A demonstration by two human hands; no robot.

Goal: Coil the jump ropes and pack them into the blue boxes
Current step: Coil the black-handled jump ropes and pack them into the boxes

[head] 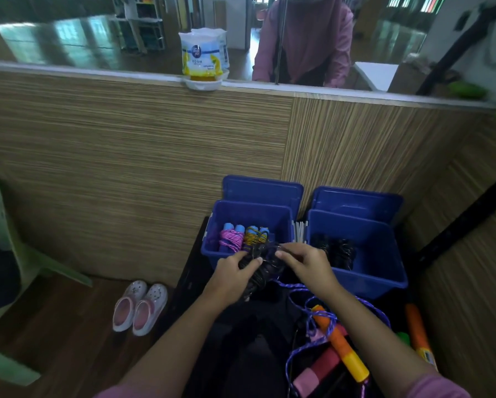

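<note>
Head view, left to right. Pair of pink-and-white clogs [139, 307] on the wood floor, well left of the work. Left hand [235, 271] grips a coiled black jump rope [262, 267], fingers curled round the bundle, apparently to keep the coil from springing loose. Right hand [305, 264] meets the same bundle from the other side, fingertips pinching at its top; probably tucking the rope end. Bundle sits at the front rim of the left blue box [209, 248], likely about to be packed.

Count: two blue boxes, both open, lids propped behind. Left box holds two coiled ropes with blue handles, one pink [231, 239], one yellow-and-dark [255, 235]. Right blue box [384, 271] holds dark coils [338, 251], number unclear.

Uncoiled purple rope with orange-and-yellow handle [338, 340] lies loose nearest the person, waiting its turn. Another orange handle [416, 326] far right.
</note>
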